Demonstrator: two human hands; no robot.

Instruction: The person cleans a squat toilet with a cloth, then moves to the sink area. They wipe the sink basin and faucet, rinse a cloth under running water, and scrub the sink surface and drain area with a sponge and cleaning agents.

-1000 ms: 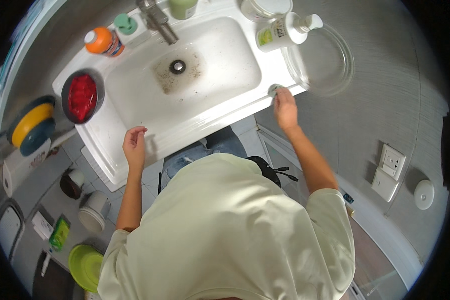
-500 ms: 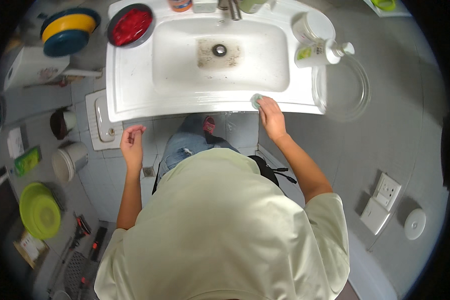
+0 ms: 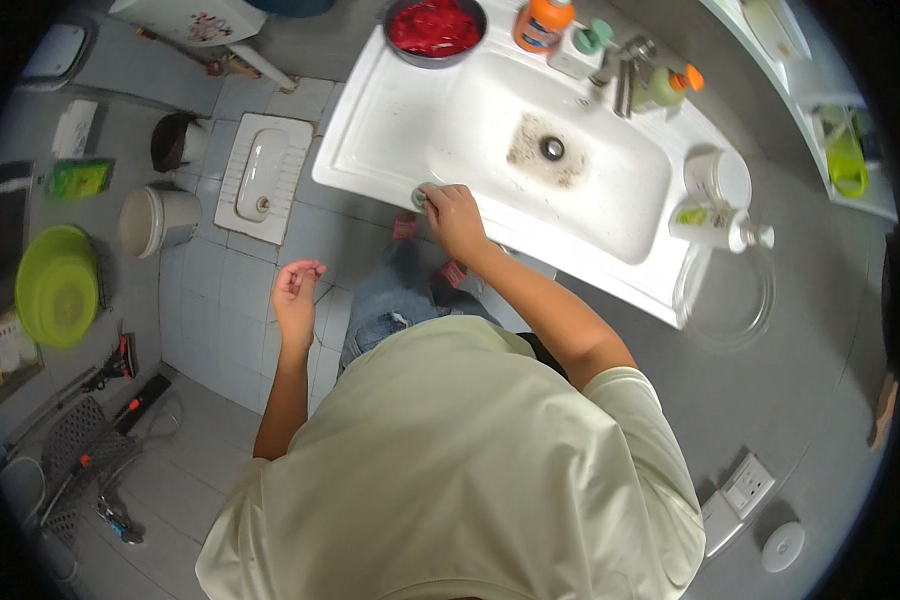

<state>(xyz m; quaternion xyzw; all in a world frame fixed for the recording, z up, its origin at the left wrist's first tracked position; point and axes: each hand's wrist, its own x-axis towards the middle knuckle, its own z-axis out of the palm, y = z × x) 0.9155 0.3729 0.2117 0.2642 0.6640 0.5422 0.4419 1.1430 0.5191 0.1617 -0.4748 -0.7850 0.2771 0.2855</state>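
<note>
My right hand [image 3: 455, 218] is closed on a small grey-green scrubbing pad [image 3: 420, 196], pressed to the front rim of the white washbasin [image 3: 370, 150]. The fingers cover part of the pad, so its exact kind is hard to make out. My left hand [image 3: 297, 285] hangs in the air in front of the basin, to the left of my legs. Its fingers are loosely bent and apart, with nothing in them. Dark brown specks and stains lie around the drain [image 3: 552, 148] at the bottom of the bowl.
A dark basin with red contents [image 3: 435, 30] stands on the back left corner. Orange [image 3: 543, 22], white-green [image 3: 580, 48] and orange-topped [image 3: 670, 85] bottles flank the faucet [image 3: 625, 80]. A white tub [image 3: 718, 178], pump bottle [image 3: 715, 228] and clear round lid [image 3: 735, 300] occupy the right end.
My right hand has slid the pad leftward along the basin's front rim. The view has turned, so the basin now slants down to the right. My left hand stays free.
</note>
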